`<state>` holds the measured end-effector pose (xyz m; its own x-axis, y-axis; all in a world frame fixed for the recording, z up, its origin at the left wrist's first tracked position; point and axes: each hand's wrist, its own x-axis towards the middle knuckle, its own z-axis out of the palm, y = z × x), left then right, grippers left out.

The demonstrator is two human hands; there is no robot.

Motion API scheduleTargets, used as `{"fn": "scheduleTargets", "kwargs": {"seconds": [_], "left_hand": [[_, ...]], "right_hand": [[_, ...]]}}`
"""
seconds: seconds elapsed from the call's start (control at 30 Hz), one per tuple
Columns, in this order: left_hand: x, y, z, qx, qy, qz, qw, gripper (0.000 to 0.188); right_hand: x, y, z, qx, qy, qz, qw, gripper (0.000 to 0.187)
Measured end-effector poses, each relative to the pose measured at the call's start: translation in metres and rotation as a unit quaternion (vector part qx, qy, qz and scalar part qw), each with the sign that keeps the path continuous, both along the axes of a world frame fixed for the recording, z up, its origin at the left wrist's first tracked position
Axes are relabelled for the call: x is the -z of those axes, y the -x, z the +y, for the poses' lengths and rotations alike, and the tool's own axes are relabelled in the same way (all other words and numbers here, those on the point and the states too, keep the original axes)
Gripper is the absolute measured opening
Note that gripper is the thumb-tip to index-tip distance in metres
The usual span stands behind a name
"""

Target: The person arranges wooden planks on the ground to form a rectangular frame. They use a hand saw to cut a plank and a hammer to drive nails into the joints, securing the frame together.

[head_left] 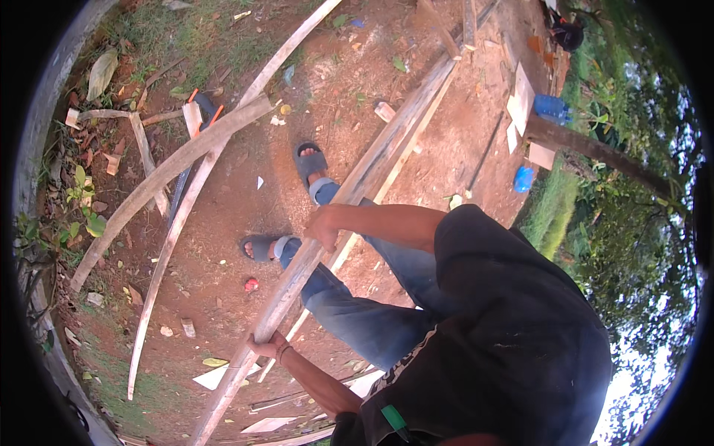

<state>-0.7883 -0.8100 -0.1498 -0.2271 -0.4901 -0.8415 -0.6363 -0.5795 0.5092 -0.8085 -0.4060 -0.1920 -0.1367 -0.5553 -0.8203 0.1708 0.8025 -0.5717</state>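
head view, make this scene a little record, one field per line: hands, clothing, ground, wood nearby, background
left hand: holds a long wooden beam, nearer the picture's lower edge
right hand: holds the same beam, farther up the picture
clothing: dark top, blue jeans, dark open-toed sandals
ground: reddish earth, scattered wood chips
wood nearby: curved plank crossing a long thin strip
background: blue container, green foliage

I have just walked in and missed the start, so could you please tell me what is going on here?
A person is holding a long wooden beam, the left hand and the right hand gripping it at separate spots. The beam slants across their legs. On the ground beyond, a curved plank crosses a long strip of wood.
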Motion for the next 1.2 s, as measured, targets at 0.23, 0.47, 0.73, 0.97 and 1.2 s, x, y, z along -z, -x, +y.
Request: {"fn": "scheduleTargets", "kwargs": {"seconds": [0.23,0.47,0.73,0.97,1.2], "left_hand": [[-0.079,-0.028,0.026,0.037,0.042,-0.023,0.998,0.05],[-0.146,-0.054,0.012,0.055,0.039,-0.019,0.998,0.051],[-0.21,-0.014,0.066,0.095,0.125,-0.065,0.985,0.048],[-0.23,0.021,0.135,0.152,0.139,-0.042,0.978,0.05],[-0.248,0.028,0.164,0.161,0.148,-0.023,0.976,0.052]], "right_hand": [[-0.079,-0.056,0.026,0.1,0.0,0.075,0.992,0.079],[-0.204,-0.093,0.093,0.508,-0.196,0.364,0.755,0.083],[-0.181,-0.157,0.171,0.984,-0.112,-0.069,0.118,0.085],[-0.173,-0.142,0.175,0.99,-0.103,-0.004,0.097,0.031],[-0.184,-0.139,0.169,0.961,-0.21,-0.045,0.176,0.044]]}}
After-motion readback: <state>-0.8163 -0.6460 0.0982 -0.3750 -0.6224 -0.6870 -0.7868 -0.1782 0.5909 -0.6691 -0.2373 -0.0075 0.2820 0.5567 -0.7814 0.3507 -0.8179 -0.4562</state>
